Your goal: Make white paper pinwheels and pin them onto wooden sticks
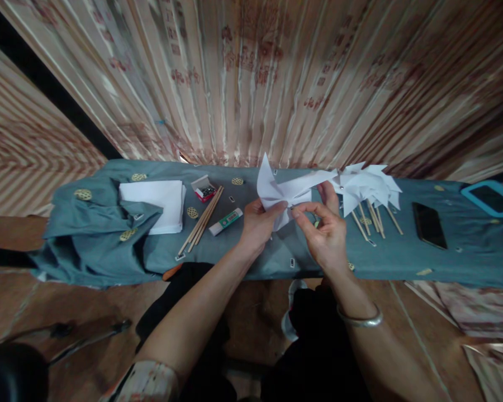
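A white paper pinwheel (270, 187) is held up over the middle of the cloth-covered table. My left hand (257, 226) grips it from the left, thumb pressed near its centre. At that same centre, thumb and forefinger of my right hand (324, 226) are pinched together on the paper; whether a small pin sits between them I cannot make out. Just right of my hands lie several finished-looking paper pinwheels (371, 187) on wooden sticks (377, 220), overlapping in a pile. A glue stick (226, 221) rests left of my left hand.
To the left are a stack of white paper (153, 204), a small open red box (204, 188) of tiny dark items and several loose wooden sticks (201, 220). A phone (430, 224) and a blue-framed tablet (492, 198) lie right. A pleated curtain (251, 84) hangs behind the table.
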### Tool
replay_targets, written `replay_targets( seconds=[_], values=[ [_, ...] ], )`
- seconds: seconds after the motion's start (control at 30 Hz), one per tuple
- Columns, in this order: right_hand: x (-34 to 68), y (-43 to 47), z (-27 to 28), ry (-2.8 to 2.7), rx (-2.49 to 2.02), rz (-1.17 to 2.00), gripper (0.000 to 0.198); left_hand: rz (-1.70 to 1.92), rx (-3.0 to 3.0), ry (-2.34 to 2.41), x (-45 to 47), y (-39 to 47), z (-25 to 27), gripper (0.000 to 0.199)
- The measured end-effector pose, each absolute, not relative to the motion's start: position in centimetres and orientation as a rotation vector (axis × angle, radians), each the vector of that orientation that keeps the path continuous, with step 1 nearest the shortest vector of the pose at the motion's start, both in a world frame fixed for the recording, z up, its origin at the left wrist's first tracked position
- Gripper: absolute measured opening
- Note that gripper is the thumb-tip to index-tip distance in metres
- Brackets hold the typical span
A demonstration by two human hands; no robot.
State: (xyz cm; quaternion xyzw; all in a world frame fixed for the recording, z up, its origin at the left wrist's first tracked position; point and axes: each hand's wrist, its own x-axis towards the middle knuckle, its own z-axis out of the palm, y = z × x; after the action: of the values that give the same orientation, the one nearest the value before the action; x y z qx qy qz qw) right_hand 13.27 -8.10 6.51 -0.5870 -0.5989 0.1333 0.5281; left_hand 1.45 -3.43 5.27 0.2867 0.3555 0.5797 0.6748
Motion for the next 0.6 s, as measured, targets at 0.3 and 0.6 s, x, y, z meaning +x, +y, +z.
replay_targets(
  seconds=[0.3,0.6],
  values=[
    [13.7,-7.59,5.57,-1.394,-1.416,0.342,0.025,1.283,0.684,0.794,1.67,-3.45,4.87,0.016],
    [13.77,-7.41,5.73,-1.344,-1.407,0.41,0.023,1.281,0.732,0.781,1.69,-3.55,4.76,0.014]
  ],
)
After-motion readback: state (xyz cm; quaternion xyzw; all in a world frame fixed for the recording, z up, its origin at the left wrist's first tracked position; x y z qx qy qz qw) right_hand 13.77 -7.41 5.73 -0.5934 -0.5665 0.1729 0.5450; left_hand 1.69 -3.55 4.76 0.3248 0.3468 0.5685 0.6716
